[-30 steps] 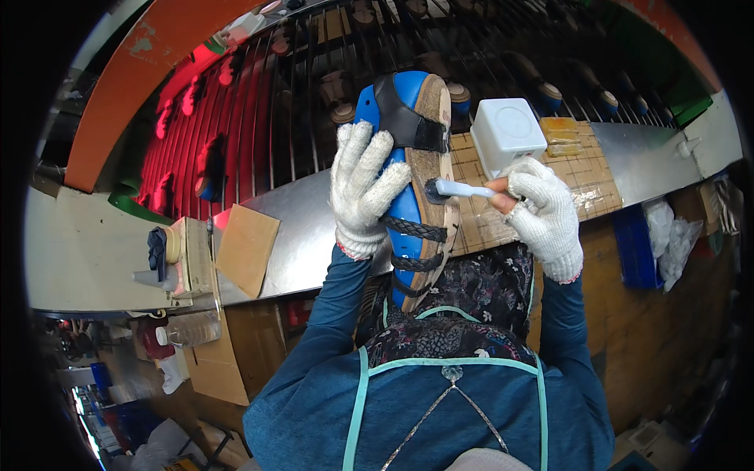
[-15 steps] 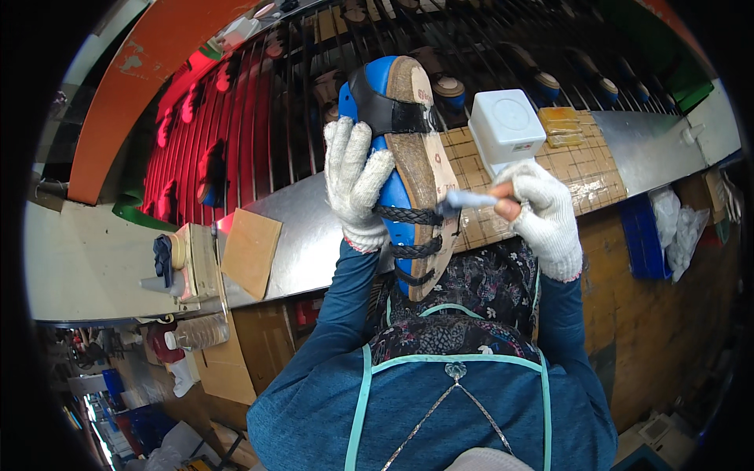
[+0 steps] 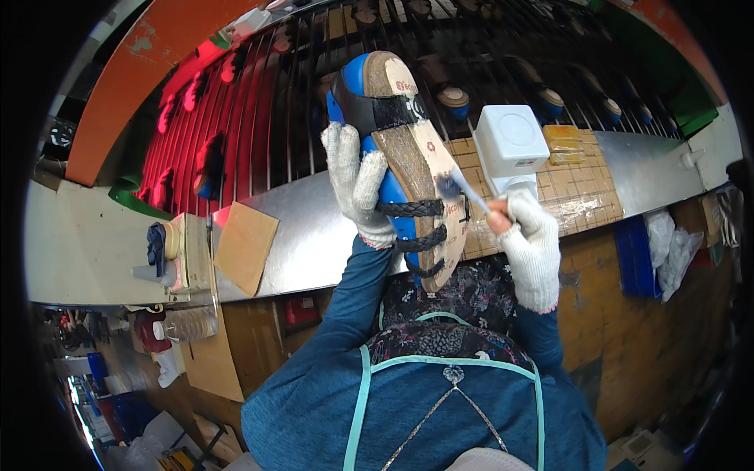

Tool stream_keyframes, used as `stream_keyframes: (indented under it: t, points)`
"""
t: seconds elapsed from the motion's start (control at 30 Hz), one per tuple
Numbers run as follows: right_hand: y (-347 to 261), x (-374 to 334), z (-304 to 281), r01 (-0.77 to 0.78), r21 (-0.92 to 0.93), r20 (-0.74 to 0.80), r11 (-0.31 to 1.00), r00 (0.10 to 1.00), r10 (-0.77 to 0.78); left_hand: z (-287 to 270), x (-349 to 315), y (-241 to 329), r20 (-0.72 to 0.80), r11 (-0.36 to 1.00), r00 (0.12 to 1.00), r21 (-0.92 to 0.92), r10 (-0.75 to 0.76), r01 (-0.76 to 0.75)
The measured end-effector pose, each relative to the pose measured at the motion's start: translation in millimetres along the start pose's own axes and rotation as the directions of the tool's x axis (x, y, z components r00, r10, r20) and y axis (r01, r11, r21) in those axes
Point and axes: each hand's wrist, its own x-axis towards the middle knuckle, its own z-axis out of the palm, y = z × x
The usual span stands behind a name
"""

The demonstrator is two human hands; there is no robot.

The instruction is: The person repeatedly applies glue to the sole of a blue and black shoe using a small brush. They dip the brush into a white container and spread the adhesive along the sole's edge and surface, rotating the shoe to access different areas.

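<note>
- Nearest to the brushwork stands a white container (image 3: 514, 141), just beyond the right hand, on a tape-covered cardboard sheet (image 3: 583, 196); yellow blocks (image 3: 564, 146) lie just beside it.
- That container is the closest obstacle on the right hand's side; the glove hides part of its lower end from me.
- Over the far side of the metal table (image 3: 302, 228) run rows of dark rods (image 3: 302, 118), red-lit to the left, with other footwear pieces (image 3: 454, 99) among them.
- To the left, well apart from the hands, lies a flat brown board (image 3: 246, 250); down past it I see a clear plastic bottle (image 3: 190, 324).
- Off to the right, a blue bin (image 3: 635, 255) sits beside clear plastic bags (image 3: 675, 247).
- The sandal (image 3: 416, 166), black-strapped on a blue form, is held between the two hands at the table's near edge, slanting, its pale sole showing.
- The left hand (image 3: 355, 177), gloved, grips it along the blue side, fingers pointing up and fairly straight; the thumb is hidden.
- The right hand (image 3: 528, 243), bare fingertips poking from its glove, pinches a brush (image 3: 473, 195), dark bristles over the sole; contact I cannot tell.
</note>
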Motion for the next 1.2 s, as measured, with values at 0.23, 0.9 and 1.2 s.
stream_keyframes:
  t: [0.23, 0.9, 1.2]
  points:
    - [-4.6, -33.9, 8.4, -0.022, -0.057, -0.046, 0.998, 0.999, 0.019, -7.3, 0.6, -8.2, 0.051, 0.993, 0.999, 0.114, 0.002, -0.008]
    - [1.5, -2.2, 7.0, 0.272, -0.336, -0.009, 0.902, 0.956, -0.292, -18.2, 4.4, -9.5, 0.137, 0.988, 0.989, 0.149, -0.047, 0.026]
    - [9.4, -11.0, 7.8, 0.286, -0.320, -0.012, 0.903, 0.952, -0.305, -15.1, 4.3, -14.3, 0.134, 0.988, 0.989, 0.154, -0.054, 0.033]
